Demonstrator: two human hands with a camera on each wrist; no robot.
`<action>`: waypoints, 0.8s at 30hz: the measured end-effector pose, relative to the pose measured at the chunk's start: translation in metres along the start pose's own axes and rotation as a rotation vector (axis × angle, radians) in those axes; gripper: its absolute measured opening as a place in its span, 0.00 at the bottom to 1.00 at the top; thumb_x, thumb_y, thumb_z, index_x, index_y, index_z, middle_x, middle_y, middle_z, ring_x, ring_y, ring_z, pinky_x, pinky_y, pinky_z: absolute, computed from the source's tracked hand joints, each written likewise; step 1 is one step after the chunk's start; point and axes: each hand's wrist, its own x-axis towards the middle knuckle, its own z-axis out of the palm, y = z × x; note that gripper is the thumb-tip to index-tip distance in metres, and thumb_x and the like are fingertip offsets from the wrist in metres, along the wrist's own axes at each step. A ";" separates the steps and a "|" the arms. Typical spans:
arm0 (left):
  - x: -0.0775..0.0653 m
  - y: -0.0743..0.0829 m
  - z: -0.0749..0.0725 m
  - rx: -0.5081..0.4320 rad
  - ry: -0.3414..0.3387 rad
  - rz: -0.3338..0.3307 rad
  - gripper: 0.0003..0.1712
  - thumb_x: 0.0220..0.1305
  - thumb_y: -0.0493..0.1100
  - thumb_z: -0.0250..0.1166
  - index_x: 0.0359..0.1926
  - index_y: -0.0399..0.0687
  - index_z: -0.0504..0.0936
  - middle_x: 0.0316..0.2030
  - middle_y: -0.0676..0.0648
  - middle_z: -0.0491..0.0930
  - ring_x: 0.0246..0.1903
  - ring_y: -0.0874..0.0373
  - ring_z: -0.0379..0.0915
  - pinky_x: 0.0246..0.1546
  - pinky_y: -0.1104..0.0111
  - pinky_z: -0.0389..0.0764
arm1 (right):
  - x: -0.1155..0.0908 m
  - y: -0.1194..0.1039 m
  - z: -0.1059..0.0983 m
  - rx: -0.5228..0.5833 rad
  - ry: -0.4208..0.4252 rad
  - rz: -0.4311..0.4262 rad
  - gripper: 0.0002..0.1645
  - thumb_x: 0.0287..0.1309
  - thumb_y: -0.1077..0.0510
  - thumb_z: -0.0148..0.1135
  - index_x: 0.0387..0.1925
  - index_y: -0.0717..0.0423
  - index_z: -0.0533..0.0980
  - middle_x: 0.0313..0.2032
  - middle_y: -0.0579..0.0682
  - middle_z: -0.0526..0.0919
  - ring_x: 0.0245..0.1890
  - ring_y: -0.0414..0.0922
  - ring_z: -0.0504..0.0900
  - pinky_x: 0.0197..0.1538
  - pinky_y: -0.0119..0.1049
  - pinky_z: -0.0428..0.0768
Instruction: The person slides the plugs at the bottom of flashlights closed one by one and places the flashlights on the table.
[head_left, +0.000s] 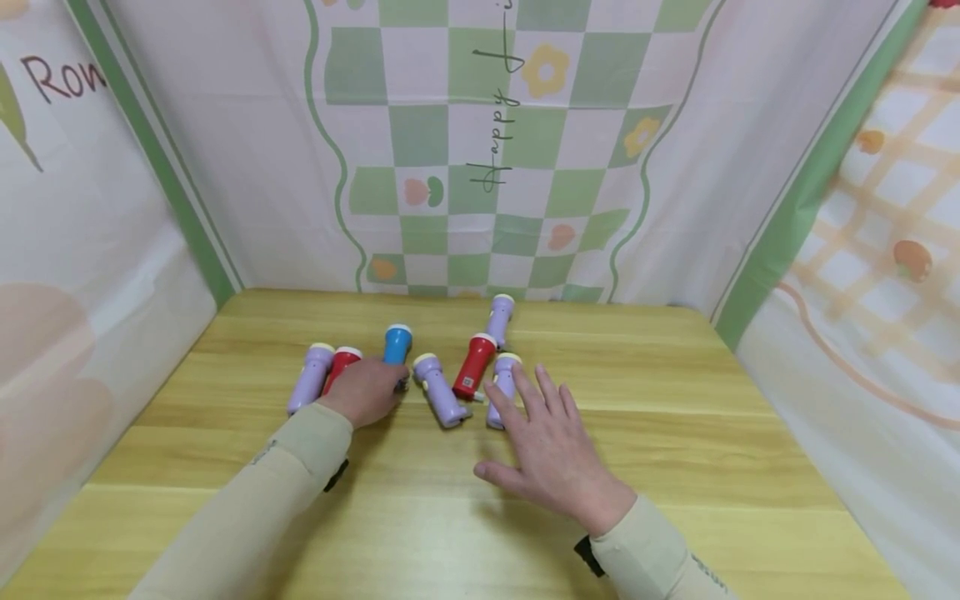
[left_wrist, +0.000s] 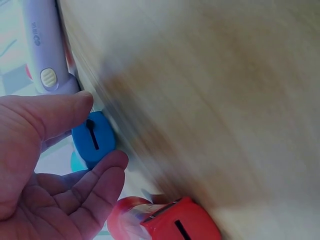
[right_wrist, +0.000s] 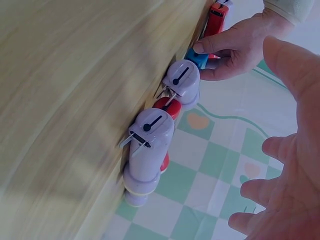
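Observation:
My left hand (head_left: 367, 390) pinches the tail end of a blue flashlight (head_left: 397, 342) between thumb and fingers. Its slotted blue end shows between them in the left wrist view. Just left of that hand lie a red flashlight (head_left: 342, 363), partly covered by it, and a purple flashlight (head_left: 310, 379). My right hand (head_left: 551, 450) is spread wide, palm down and holding nothing, with its fingertips overlapping another purple flashlight (head_left: 504, 385) in the head view. Metal plug prongs stick out of that flashlight's end (right_wrist: 150, 125) in the right wrist view.
Between the hands lie a tilted purple flashlight (head_left: 440, 390) and a red flashlight (head_left: 476, 367). One more purple flashlight (head_left: 500, 319) lies farther back. Everything rests on a wooden table (head_left: 675, 400), with printed cloth (head_left: 285, 167) hanging behind and at both sides.

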 end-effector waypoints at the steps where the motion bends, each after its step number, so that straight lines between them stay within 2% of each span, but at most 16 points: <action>1: 0.000 0.000 0.000 -0.003 -0.004 -0.004 0.03 0.71 0.41 0.67 0.43 0.48 0.82 0.32 0.45 0.81 0.33 0.50 0.76 0.37 0.55 0.82 | 0.000 0.000 0.000 0.002 -0.003 0.001 0.60 0.56 0.24 0.68 0.82 0.43 0.57 0.81 0.62 0.51 0.78 0.72 0.51 0.72 0.75 0.58; 10: -0.004 0.003 -0.001 -0.011 -0.016 -0.030 0.03 0.71 0.41 0.68 0.43 0.49 0.82 0.31 0.47 0.81 0.31 0.52 0.74 0.37 0.57 0.82 | 0.000 -0.002 0.001 0.005 -0.010 0.001 0.60 0.57 0.24 0.66 0.82 0.43 0.57 0.82 0.62 0.51 0.78 0.72 0.51 0.73 0.74 0.57; 15: -0.006 0.004 -0.001 0.001 0.005 -0.023 0.05 0.70 0.41 0.70 0.44 0.49 0.83 0.32 0.46 0.83 0.31 0.52 0.76 0.38 0.56 0.83 | 0.000 -0.003 0.001 0.009 -0.020 0.009 0.60 0.57 0.23 0.66 0.82 0.42 0.56 0.82 0.61 0.49 0.79 0.71 0.49 0.73 0.74 0.56; 24: -0.016 0.009 -0.006 0.027 0.065 -0.007 0.05 0.68 0.40 0.70 0.41 0.49 0.81 0.28 0.46 0.80 0.28 0.51 0.74 0.31 0.59 0.80 | 0.000 -0.003 0.000 0.008 -0.015 0.007 0.60 0.56 0.23 0.67 0.82 0.42 0.57 0.82 0.61 0.49 0.79 0.70 0.49 0.74 0.74 0.56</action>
